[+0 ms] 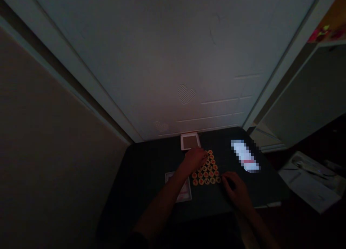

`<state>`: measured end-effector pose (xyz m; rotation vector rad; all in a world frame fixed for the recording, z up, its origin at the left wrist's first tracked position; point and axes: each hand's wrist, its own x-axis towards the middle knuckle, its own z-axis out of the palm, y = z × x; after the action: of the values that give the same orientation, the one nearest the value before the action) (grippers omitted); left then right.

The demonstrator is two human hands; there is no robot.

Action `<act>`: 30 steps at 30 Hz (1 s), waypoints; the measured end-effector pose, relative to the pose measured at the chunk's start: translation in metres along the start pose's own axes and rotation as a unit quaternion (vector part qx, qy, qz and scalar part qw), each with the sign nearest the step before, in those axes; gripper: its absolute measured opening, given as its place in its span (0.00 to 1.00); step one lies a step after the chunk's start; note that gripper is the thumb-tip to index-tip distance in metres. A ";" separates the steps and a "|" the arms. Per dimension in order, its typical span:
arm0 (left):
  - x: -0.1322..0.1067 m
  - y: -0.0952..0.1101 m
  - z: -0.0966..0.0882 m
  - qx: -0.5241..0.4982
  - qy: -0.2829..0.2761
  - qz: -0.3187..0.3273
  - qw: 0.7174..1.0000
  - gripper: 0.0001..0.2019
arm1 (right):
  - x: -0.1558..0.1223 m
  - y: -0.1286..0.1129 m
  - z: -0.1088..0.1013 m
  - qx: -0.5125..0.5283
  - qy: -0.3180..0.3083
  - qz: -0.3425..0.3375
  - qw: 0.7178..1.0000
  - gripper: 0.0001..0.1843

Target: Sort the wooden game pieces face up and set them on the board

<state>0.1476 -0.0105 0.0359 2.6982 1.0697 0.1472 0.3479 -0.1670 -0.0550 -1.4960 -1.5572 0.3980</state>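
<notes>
Several small round yellow pieces with red marks (208, 171) lie in neat rows on a dark table (151, 169). My left hand (195, 158) reaches over the upper left of the rows, its fingers curled down on the pieces; what they hold is hidden. My right hand (234, 187) rests at the lower right corner of the rows, fingers bent, tips near the last piece. The scene is very dark.
A small white-framed box (190, 141) sits at the table's far edge against a white door (173, 61). A flat card or sheet (183, 191) lies under my left forearm. A blurred white object (244, 157) lies to the right. Papers (310, 180) lie on the floor at right.
</notes>
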 end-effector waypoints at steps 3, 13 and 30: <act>0.010 0.003 0.001 0.015 -0.010 -0.014 1.000 0.08 | 0.000 -0.001 0.000 -0.001 0.005 -0.001 1.000 0.13; 0.022 0.015 0.005 0.046 -0.030 -0.075 0.996 0.13 | 0.002 -0.003 0.000 0.000 0.005 0.002 1.000 0.13; 0.031 0.037 0.006 0.059 -0.065 -0.159 0.983 0.14 | 0.000 0.003 0.001 0.015 -0.002 0.016 1.000 0.13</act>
<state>0.1958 -0.0164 0.0392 2.5492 1.4872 -0.1506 0.3493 -0.1658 -0.0580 -1.4988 -1.5255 0.4412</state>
